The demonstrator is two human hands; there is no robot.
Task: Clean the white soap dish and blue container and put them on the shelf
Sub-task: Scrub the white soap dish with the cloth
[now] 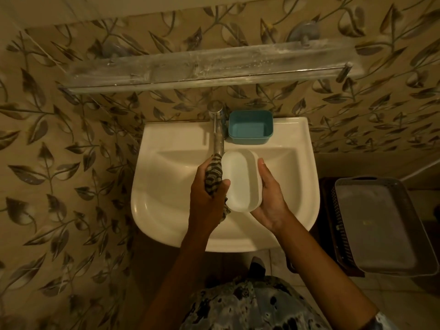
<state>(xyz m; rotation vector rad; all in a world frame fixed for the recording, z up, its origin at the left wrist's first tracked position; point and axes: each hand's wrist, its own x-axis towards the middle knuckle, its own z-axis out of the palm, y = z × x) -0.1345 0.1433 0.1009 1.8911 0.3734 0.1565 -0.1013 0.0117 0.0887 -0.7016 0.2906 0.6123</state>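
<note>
Over the bowl of the white sink [164, 186], the person's 2 hands meet just under the tap's spout. The right hand [271, 201] grasps the white soap dish [240, 179], cradling it from the right side and from below, with the thumb laid along its right edge. The dish is held above the middle of the sink, tilted, clear of the porcelain. The left hand [207, 198] is clenched round a bunched striped cloth [213, 172], and the cloth touches the dish's left edge; one end of it hangs down below the hand.

The chrome tap [217, 125] stands at the middle of the sink's back ledge. Just to its right on that ledge sits the blue container [250, 127], upright with its open side up. On the leaf-patterned wall above the sink runs the shelf [204, 65], long, clear and streaked with white marks. To the right of the sink, lower down, a grey tray [378, 225] rests on a dark perforated basket [338, 225].
</note>
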